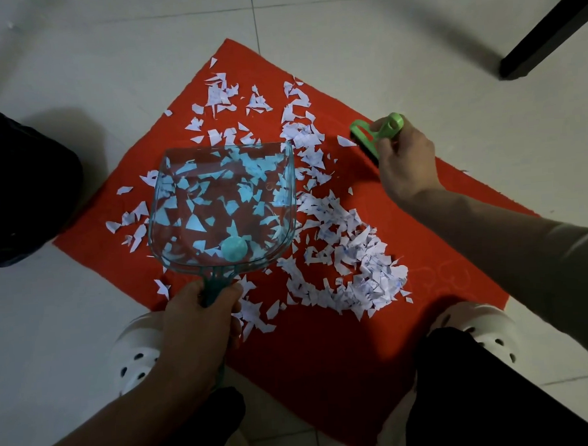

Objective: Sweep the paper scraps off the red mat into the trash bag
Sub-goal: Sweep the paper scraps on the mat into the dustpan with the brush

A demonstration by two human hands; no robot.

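My left hand clamped the handle of the transparent teal plastic dustpan; my right hand clamped the green plastic brush.

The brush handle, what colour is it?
Bright green. The head view shows the brush handle held in the right hand.

A red mat of matt, felt-like cloth with a slightly fuzzy surface fills the middle. Thin white paper scraps, matt and marked with blue ink, lie across it. Towards 9 o'clock, a dustpan of see-through teal plastic, smooth and glossy. At 2 o'clock, a brush with a smooth green plastic handle. All around, pale floor tiles, smooth with a soft sheen. At 5 and 7 o'clock, white moulded clogs, matt.
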